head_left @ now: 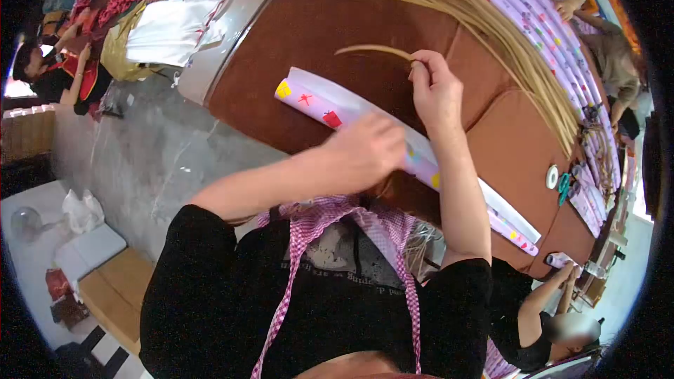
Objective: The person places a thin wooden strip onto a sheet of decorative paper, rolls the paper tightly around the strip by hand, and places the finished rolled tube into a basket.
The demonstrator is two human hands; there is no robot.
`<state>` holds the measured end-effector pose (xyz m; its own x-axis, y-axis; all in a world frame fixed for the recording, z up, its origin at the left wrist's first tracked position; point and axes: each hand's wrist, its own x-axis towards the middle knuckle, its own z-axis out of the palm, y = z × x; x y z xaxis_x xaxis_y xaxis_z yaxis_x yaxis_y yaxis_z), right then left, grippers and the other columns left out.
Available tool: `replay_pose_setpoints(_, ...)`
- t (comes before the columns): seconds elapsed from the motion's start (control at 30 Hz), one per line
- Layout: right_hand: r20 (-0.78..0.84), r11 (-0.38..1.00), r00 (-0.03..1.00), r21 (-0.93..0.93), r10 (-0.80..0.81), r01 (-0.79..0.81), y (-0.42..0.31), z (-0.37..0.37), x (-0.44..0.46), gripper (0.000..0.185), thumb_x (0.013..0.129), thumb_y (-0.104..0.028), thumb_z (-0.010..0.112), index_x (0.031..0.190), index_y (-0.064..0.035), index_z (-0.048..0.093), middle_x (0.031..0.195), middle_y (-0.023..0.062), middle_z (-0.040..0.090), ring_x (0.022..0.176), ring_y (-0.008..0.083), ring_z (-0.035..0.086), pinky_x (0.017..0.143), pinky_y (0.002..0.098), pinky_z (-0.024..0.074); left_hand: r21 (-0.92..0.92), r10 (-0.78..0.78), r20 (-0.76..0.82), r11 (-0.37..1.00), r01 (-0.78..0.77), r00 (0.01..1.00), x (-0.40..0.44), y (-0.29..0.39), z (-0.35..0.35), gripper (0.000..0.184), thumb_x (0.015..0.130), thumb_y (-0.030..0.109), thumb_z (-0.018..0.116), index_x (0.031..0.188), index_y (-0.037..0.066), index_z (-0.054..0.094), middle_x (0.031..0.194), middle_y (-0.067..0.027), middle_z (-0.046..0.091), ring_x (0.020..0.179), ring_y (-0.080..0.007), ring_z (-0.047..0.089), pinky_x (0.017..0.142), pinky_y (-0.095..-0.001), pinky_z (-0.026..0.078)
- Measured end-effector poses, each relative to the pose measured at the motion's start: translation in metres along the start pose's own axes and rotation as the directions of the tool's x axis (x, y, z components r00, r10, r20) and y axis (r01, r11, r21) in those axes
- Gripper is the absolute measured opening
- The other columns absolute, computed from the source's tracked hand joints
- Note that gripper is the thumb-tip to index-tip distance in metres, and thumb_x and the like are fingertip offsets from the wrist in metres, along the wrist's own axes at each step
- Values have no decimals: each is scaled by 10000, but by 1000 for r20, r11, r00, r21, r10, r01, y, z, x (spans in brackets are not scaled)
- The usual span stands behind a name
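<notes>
The purple paper [420,161] on the bench [295,35] looks only partly rolled, the right hand [437,90] pinches a thin strip [375,48], and I can't tell if the blurry left hand [368,149] grips anything.

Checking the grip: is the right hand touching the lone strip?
Touching: the head view shows the right hand pinching the lone strip between thumb and finger.
</notes>
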<state>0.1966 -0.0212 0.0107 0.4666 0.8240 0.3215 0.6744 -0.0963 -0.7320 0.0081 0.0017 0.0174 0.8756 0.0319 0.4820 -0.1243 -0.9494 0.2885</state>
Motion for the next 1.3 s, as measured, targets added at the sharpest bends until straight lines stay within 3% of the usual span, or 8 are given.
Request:
replay_pose_setpoints(0.17, 6, 1000, 1000, 6, 31, -31, -9, -4, 0, 116, 961, -67, 600, 1055, -37, 660, 762, 47, 656, 723, 92, 615, 687, 250, 514, 138, -242, -75, 958, 250, 967, -46, -47, -62, 188, 784, 214, 734, 875, 82, 638, 943, -74, 607, 953, -283, 578, 847, -413, 454)
replay_pose_setpoints(0.43, -7, 997, 998, 50, 61, -61, -26, -16, 3, 129, 968, -51, 583, 1077, -34, 651, 811, 49, 682, 710, 91, 604, 664, 246, 505, 50, -275, -157, 957, 286, 948, -69, -61, -52, 251, 787, 151, 753, 1016, 88, 673, 1048, -51, 631, 1003, -259, 587, 893, -403, 443)
replay_pose_setpoints(0.53, 26, 998, 998, 28, -50, 49, -54, -28, -7, 131, 963, -27, 577, 1069, -32, 653, 863, 67, 689, 694, 77, 593, 641, 239, 500, 9, -287, -159, 957, 292, 945, -69, -56, -49, 247, 786, 149, 751, 1012, 87, 674, 1047, -47, 634, 1010, -257, 588, 894, -400, 440)
replay_pose_setpoints(0.6, 33, 944, 945, -35, -326, 328, -70, -33, -15, 195, 892, 50, 600, 1060, -30, 661, 919, 92, 685, 719, 143, 613, 655, 284, 511, 2, -291, -190, 955, 296, 938, -69, -55, -43, 241, 788, 148, 749, 1008, 84, 674, 1038, -48, 636, 1003, -258, 591, 886, -399, 441)
replay_pose_setpoints(0.63, 40, 942, 943, -41, -331, 333, -70, -34, -19, 195, 892, 50, 600, 1060, -30, 661, 919, 92, 685, 719, 143, 613, 655, 284, 511, 0, -296, -219, 953, 304, 930, -70, -55, -41, 234, 791, 146, 747, 1004, 82, 674, 1028, -49, 639, 997, -259, 595, 878, -397, 443)
replay_pose_setpoints(0.7, 129, 755, 775, -171, -619, 632, -62, -31, -28, 288, 790, 105, 640, 1041, -33, 672, 946, 103, 678, 766, 241, 618, 683, 344, 514, -26, -298, -236, 953, 300, 925, -70, -54, -44, 227, 795, 144, 746, 1000, 77, 674, 1018, -51, 641, 988, -260, 598, 871, -396, 445)
replay_pose_setpoints(0.73, 141, 763, 780, -162, -610, 626, -60, -28, -35, 337, 712, 103, 674, 1014, -46, 684, 957, 91, 681, 822, 300, 606, 731, 384, 501, -49, -299, -240, 954, 296, 924, -70, -52, -46, 220, 798, 142, 745, 995, 73, 674, 1007, -54, 643, 979, -262, 602, 863, -395, 447)
replay_pose_setpoints(1.3, 256, 794, 809, -187, -529, 578, -54, -27, -56, 273, 732, 46, 689, 981, -63, 678, 985, 66, 678, 926, 250, 622, 902, 401, 441, -59, -279, -263, 960, 273, 924, -73, -52, -45, 237, 811, 184, 756, 1009, 83, 670, 1004, -46, 637, 978, -255, 592, 869, -395, 440)
